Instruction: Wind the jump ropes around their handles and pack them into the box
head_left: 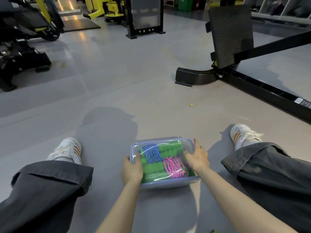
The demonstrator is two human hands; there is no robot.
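A clear plastic box (pixel 168 184) with a bluish rim sits on the grey floor between my legs, with a transparent lid (pixel 170 145) on top. Through the lid I see a blue rope (pixel 152 153) and a pink rope (pixel 174 166), each wound around green handles (pixel 170 148). My left hand (pixel 132 169) rests on the box's left edge, fingers lying on the lid. My right hand (pixel 196 157) lies flat on the lid's right side, its fingers spread and straight.
My legs in dark trousers and white sneakers (pixel 67 152) flank the box. A black machine base (pixel 193 76) and rail stretch across the right. Yellow-and-black gym equipment (pixel 25 31) stands far left. A small yellow scrap (pixel 191 104) lies on the floor.
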